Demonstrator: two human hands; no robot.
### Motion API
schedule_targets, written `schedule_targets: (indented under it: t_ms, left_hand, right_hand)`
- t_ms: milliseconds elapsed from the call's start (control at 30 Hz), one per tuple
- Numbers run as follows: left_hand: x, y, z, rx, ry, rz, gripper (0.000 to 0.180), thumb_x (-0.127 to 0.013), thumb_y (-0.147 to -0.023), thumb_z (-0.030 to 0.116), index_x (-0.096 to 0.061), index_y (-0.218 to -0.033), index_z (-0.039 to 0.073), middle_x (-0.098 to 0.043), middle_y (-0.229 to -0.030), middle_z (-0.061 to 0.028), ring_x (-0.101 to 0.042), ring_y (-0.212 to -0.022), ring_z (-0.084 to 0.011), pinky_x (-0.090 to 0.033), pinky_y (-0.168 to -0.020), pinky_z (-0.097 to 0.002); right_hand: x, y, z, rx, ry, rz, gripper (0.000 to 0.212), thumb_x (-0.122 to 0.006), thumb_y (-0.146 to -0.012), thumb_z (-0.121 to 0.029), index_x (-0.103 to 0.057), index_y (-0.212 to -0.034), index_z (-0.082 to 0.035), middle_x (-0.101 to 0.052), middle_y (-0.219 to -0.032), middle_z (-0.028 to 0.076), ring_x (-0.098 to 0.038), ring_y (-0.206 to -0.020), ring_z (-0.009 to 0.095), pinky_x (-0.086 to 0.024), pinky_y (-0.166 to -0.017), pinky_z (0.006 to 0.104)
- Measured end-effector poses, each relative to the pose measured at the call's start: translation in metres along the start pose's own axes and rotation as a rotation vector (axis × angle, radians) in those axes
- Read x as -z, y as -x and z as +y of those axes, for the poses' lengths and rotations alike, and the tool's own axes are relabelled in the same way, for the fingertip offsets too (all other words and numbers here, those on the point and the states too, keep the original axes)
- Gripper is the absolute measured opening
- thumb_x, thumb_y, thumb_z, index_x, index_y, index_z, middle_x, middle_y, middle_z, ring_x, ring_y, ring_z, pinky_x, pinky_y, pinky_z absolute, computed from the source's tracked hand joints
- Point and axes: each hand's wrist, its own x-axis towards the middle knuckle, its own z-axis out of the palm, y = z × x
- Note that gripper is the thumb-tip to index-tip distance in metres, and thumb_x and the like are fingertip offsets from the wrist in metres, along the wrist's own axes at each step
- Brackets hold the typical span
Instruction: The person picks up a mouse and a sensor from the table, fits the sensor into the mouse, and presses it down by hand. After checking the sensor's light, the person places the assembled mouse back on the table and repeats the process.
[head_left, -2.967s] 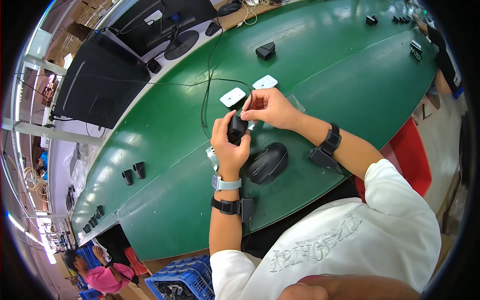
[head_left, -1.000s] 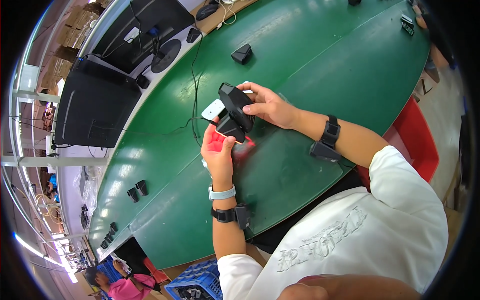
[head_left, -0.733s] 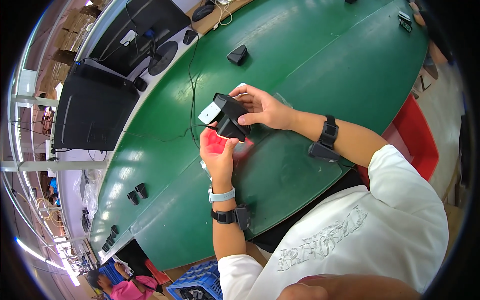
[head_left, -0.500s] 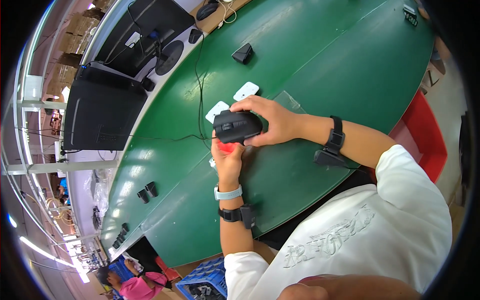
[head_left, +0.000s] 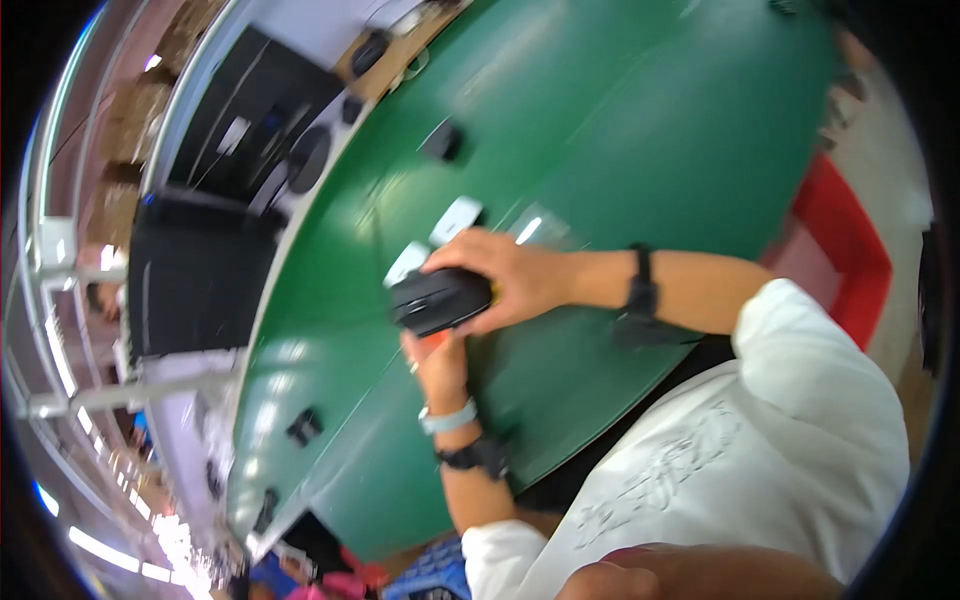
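Note:
A black computer mouse (head_left: 438,302) is held over the green table (head_left: 690,150), its buttons tilted toward the lower left. My right hand (head_left: 512,282) is closed around its rear and sides. Below it, my left hand (head_left: 436,366) supports the front; most of its fingers are hidden under the mouse. Reddish light shows on the left hand beneath the mouse. Just beyond lie two white rounded cards (head_left: 456,220), with a piece of clear plastic (head_left: 540,226) to their right. Motion blur softens the picture.
A black wedge-shaped part (head_left: 442,140) stands farther back. More small black parts (head_left: 304,427) lie at the left. Monitors (head_left: 200,270) line the left edge. A red bin (head_left: 845,250) is at the right, a blue crate (head_left: 430,575) at the bottom. A person in pink (head_left: 325,585) is partly visible.
The view has shifted and turned, blurring the scene. The mouse, held in both hands, has moved lower and left in the picture, with its front tipped further down.

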Motion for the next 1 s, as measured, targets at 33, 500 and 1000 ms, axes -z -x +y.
schedule_targets:
  t_ms: [33,500,1000]
  left_hand:
    - [-0.029,-0.007,0.018,0.071,0.232,-0.108,0.065,-0.077,-0.083,0.000,-0.046,-0.139,0.000,-0.055,-0.136,-0.0142,-0.059,-0.122,-0.0264,-0.052,-0.102,-0.0397]
    - [-0.015,0.002,0.035,-0.117,0.157,0.123,0.021,-0.059,-0.106,0.024,-0.057,-0.118,0.006,-0.060,-0.100,-0.0019,-0.056,-0.083,-0.0098,-0.045,-0.073,-0.0225]
    - [-0.024,0.007,0.037,-0.084,-0.216,0.079,0.017,-0.065,-0.101,0.022,-0.059,-0.106,0.007,-0.060,-0.092,0.0026,-0.052,-0.076,-0.0051,-0.040,-0.063,-0.0189]
  right_hand:
    - [0.005,0.008,0.005,-0.047,0.006,0.053,0.073,-0.092,-0.072,-0.030,-0.059,-0.133,-0.006,-0.064,-0.126,0.015,-0.062,-0.115,0.033,-0.048,-0.101,0.0429]
    - [-0.021,0.018,0.019,0.197,-0.125,-0.622,0.052,-0.085,-0.056,-0.031,-0.071,-0.100,-0.006,-0.068,-0.095,0.010,-0.060,-0.095,0.033,-0.049,-0.082,0.0449]
    - [-0.008,0.002,0.002,0.200,0.317,-0.019,0.023,-0.075,-0.085,-0.015,-0.064,-0.105,-0.009,-0.057,-0.121,0.008,-0.052,-0.118,0.032,-0.040,-0.102,0.0455]
